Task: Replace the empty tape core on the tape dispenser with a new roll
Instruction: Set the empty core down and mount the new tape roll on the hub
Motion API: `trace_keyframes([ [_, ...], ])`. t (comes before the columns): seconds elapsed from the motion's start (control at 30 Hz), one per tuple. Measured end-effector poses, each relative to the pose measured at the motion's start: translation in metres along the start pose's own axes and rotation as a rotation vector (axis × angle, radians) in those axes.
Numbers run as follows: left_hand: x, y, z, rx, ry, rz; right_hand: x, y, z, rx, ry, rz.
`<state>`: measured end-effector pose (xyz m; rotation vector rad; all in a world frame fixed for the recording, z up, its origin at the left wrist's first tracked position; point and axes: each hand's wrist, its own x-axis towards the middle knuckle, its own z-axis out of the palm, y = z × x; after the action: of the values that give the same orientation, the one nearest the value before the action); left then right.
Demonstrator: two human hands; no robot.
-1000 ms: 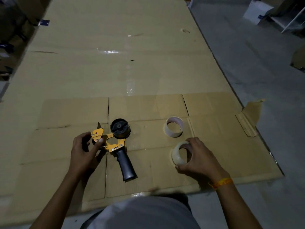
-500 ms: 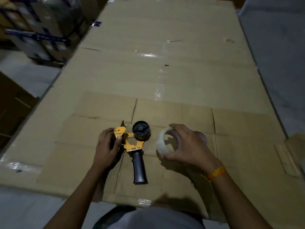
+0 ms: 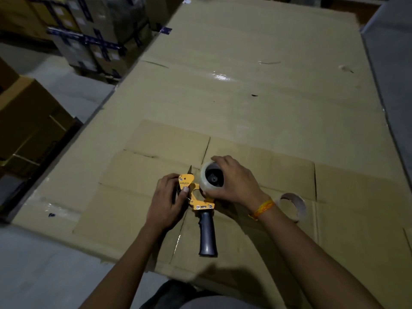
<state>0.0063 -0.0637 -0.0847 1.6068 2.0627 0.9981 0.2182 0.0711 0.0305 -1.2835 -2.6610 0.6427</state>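
Observation:
The tape dispenser [image 3: 201, 205] lies flat on the cardboard, its yellow frame pointing away from me and its dark handle toward me. My left hand [image 3: 168, 202] grips the yellow blade end, thumb on top. The new clear tape roll [image 3: 206, 178] sits around the dispenser's black hub, and my right hand [image 3: 233, 182] wraps over it from the right. The empty cardboard core [image 3: 293, 205] lies on the cardboard to the right of my right wrist.
Flattened cardboard sheets [image 3: 256, 103] cover the floor ahead. Stacked cartons [image 3: 93, 30] stand at the far left and a brown box [image 3: 29, 121] sits at the left. Grey floor [image 3: 44, 275] borders the near-left edge of the sheets.
My right hand has carried the new roll leftwards from the cardboard onto the dispenser's hub. The left hand has stayed on the blade end. The camera has swung left.

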Motion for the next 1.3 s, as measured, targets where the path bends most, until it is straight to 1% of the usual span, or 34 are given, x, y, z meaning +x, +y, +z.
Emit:
trace_keyframes([
  [0.2, 0.002, -0.004, 0.001, -0.021, -0.01, 0.011, 0.0, -0.007, -0.001, -0.007, 0.005, 0.043],
  [0.5, 0.002, -0.011, 0.007, -0.007, -0.041, -0.017, 0.002, -0.016, 0.007, -0.092, 0.023, 0.11],
  [0.63, 0.003, -0.014, 0.008, 0.004, -0.036, -0.028, 0.009, -0.023, 0.019, -0.184, -0.067, 0.114],
  [0.9, 0.003, -0.013, 0.009, -0.012, -0.029, -0.028, 0.011, -0.018, 0.023, -0.161, -0.082, 0.126],
  [0.97, 0.003, -0.013, 0.008, -0.039, -0.028, -0.03, 0.01, -0.018, 0.021, -0.148, -0.113, 0.113],
  [1.07, 0.002, -0.014, 0.005, -0.127, -0.017, -0.039, 0.004, -0.016, 0.011, 0.016, -0.211, 0.131],
  [1.1, 0.002, -0.015, 0.004, -0.165, -0.009, -0.041, -0.001, -0.017, 0.009, 0.057, -0.198, 0.127],
  [1.13, 0.002, -0.015, 0.003, -0.202, -0.001, -0.044, -0.007, -0.019, 0.008, 0.069, -0.135, 0.111],
  [1.2, 0.003, -0.015, 0.001, -0.267, 0.011, -0.041, -0.022, -0.031, 0.012, 0.045, 0.054, 0.023],
  [1.23, 0.002, -0.015, 0.0, -0.292, 0.014, -0.038, -0.03, -0.04, 0.018, 0.029, 0.098, -0.029],
  [1.3, 0.002, -0.016, -0.004, -0.328, 0.012, -0.031, -0.042, -0.056, 0.034, -0.007, 0.052, -0.097],
])
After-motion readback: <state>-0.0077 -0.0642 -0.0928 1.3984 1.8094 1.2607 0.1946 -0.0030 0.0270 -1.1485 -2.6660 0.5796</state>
